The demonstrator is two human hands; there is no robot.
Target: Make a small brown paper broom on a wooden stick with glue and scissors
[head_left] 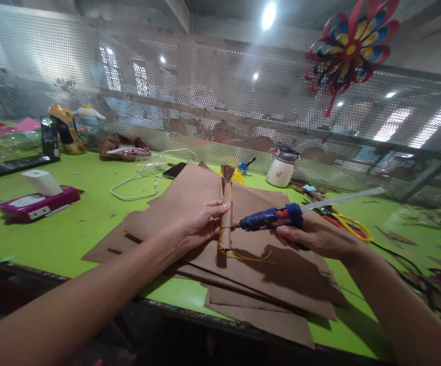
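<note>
My left hand (201,221) pinches a rolled brown paper tube (226,218) whose top end fans out in narrow pleats. Yellow string (243,255) runs along the tube and trails in loose ends from its bottom. In my right hand (312,236) is a blue hot glue gun (272,217), with a long clear glue stick (342,198) out of its back. The gun's nozzle points left and is at the tube's right side; whether it touches cannot be made out. Beneath both hands lie stacked sheets of brown paper (182,190).
Scissors with yellow and red handles (352,226) lie on the right, near a black cord. Behind stand a white jar (281,168) and a mesh screen. On the left of the green table (91,218) are a purple tissue pack (39,203), a white cable (134,197) and a brown pouch (123,147).
</note>
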